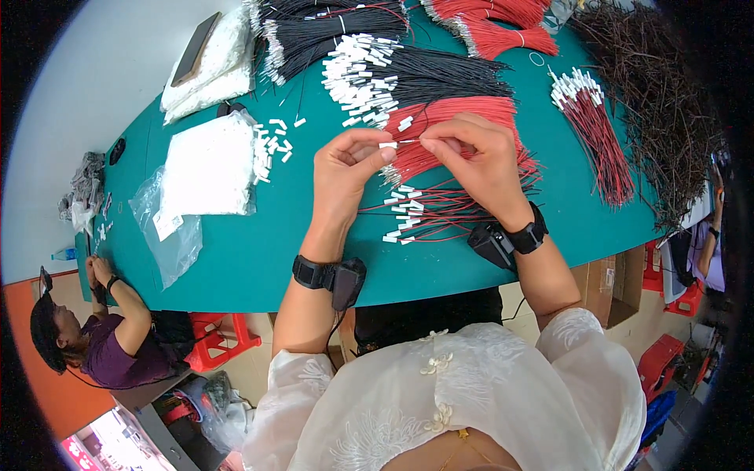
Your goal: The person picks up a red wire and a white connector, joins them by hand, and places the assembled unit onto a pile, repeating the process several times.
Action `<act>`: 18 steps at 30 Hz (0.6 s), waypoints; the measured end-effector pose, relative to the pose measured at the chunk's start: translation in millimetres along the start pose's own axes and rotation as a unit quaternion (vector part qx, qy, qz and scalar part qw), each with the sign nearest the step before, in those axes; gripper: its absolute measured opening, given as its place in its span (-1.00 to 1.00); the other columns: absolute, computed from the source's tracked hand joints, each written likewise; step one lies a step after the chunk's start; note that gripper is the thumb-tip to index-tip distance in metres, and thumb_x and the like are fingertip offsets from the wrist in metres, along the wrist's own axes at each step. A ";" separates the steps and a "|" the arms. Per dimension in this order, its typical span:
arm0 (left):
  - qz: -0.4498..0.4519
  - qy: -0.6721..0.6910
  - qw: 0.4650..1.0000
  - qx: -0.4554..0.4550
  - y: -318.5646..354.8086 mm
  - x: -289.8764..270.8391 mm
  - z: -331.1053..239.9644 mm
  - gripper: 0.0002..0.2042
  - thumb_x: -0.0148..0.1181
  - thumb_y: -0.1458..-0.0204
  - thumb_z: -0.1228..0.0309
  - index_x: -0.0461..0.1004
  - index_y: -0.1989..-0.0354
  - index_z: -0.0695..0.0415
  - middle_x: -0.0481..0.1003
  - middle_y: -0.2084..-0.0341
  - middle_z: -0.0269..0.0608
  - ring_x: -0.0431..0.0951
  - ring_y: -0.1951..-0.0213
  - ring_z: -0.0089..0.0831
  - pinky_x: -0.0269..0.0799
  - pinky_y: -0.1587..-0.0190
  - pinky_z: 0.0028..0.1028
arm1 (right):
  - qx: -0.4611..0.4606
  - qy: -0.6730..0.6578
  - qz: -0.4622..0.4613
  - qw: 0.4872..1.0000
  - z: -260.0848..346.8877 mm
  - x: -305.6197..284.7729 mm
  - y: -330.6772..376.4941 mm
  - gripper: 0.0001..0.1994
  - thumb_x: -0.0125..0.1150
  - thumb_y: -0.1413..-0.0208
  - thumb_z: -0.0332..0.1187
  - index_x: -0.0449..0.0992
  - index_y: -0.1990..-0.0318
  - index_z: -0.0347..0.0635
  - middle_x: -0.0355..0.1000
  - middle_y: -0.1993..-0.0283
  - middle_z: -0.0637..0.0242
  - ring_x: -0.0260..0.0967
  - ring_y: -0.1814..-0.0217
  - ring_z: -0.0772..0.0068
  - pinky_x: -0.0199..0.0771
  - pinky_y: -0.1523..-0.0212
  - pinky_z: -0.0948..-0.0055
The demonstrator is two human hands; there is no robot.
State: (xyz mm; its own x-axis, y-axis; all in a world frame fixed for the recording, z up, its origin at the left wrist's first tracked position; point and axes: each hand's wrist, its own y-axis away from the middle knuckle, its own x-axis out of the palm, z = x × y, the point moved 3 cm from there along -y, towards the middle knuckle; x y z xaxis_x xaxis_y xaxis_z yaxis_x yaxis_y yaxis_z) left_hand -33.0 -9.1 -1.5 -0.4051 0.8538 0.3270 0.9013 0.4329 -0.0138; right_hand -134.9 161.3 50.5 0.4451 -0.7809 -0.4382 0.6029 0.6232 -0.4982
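My left hand (342, 166) pinches a small white plastic connector housing (387, 145) between thumb and forefinger. Facing it, my right hand (481, 154) is closed on a thin wire (409, 141), whose light-coloured tip points left at the housing. Whether the tip touches the housing or has entered it, I cannot tell. Most of the wire is hidden by my right fingers. Beneath both hands lies a bundle of red wires (471, 111), beside black wires (448, 72) with white housings on their left ends. Nearer to me are loose red and black wires (452, 212) with white housings.
A bag of white housings (208, 169) lies left on the green table (243, 275), with loose housings (271, 145) beside it. Finished-looking red wires (593, 145) and a dark wire heap (656, 102) lie right. Another person (118, 337) sits at the left.
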 end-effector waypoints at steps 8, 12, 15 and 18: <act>0.003 0.004 1.000 0.001 -0.1 -1.3 1.2 -0.82 0.35 -0.03 0.68 0.59 0.18 0.29 0.65 0.26 -0.16 0.65 0.20 -0.51 0.56 0.09 -0.55 | 0.014 0.001 0.000 1.000 -1.1 0.3 -0.1 -0.93 0.38 -0.08 -0.52 0.62 0.29 -0.31 0.52 0.41 0.32 0.31 0.47 0.57 0.28 0.45 0.54; 0.003 0.013 1.000 0.006 0.0 0.0 1.5 -0.83 0.35 -0.03 0.69 0.59 0.19 0.29 0.65 0.26 -0.16 0.65 0.20 -0.51 0.55 0.08 -0.55 | 0.015 0.004 0.005 1.000 -3.2 1.7 0.2 -0.92 0.38 -0.09 -0.51 0.61 0.29 -0.32 0.52 0.41 0.33 0.31 0.47 0.58 0.26 0.45 0.53; 0.004 0.017 1.000 0.006 0.1 0.7 1.2 -0.83 0.35 -0.03 0.69 0.59 0.19 0.29 0.65 0.26 -0.16 0.65 0.20 -0.51 0.55 0.08 -0.55 | 0.018 -0.001 0.006 1.000 -3.0 2.3 0.1 -0.92 0.38 -0.08 -0.51 0.61 0.30 -0.32 0.51 0.41 0.33 0.30 0.47 0.58 0.26 0.46 0.53; 0.005 0.018 1.000 0.003 0.6 0.8 1.2 -0.83 0.34 -0.03 0.69 0.59 0.20 0.29 0.65 0.27 -0.16 0.65 0.20 -0.51 0.55 0.08 -0.55 | 0.017 -0.006 0.016 1.000 -1.3 2.8 -0.3 -0.93 0.37 -0.08 -0.52 0.62 0.30 -0.30 0.51 0.41 0.33 0.33 0.46 0.56 0.26 0.46 0.52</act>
State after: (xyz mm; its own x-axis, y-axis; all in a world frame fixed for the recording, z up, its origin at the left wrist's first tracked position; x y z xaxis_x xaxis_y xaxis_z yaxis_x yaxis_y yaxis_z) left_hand -33.0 -7.9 -2.4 -0.3910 0.8471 0.3599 0.9042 0.4266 -0.0218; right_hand -134.7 159.0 48.5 0.4720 -0.7617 -0.4439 0.6107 0.6457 -0.4584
